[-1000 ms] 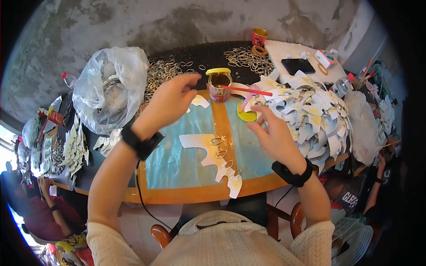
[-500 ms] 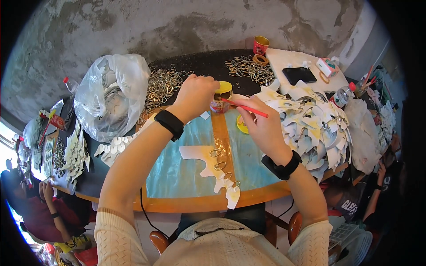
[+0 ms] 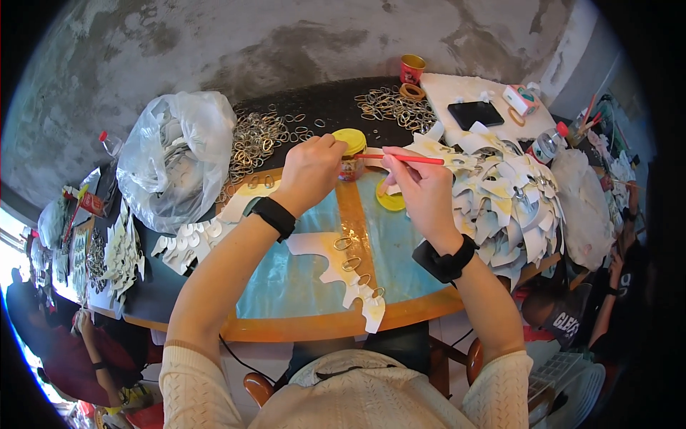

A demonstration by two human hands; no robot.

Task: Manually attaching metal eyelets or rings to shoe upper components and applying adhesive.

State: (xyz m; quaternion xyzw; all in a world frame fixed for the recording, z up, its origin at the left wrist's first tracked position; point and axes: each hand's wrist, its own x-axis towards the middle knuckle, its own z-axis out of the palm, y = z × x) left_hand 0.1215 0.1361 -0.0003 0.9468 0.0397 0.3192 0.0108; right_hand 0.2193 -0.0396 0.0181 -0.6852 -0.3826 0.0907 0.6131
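Observation:
My left hand (image 3: 311, 171) grips a small red-patterned jar (image 3: 351, 168) with a yellow top (image 3: 349, 141) at the far middle of the table. Its fingertips are partly hidden. In my right hand (image 3: 423, 189) is a thin red brush (image 3: 418, 159), pinched between thumb and fingers, its tip against the jar's mouth below the yellow top. A round yellow lid (image 3: 386, 198) lies under the right hand. Nearer me, a white curved piece with scalloped edges (image 3: 314, 245) bears several oval metal rings (image 3: 350, 264) and yellowish stains.
Heaped white cut pieces (image 3: 500, 189) lie right, by a phone (image 3: 475, 114) and bottle (image 3: 549, 145). Loose rings (image 3: 396, 107) and a red cup (image 3: 411, 69) sit behind. A plastic bag (image 3: 175, 161) stands left. Other people (image 3: 78, 357) sit both sides.
The brush has swung from slanting to nearly level, with my right hand slightly left and higher. The jar now stands more upright. My left hand has lowered a little.

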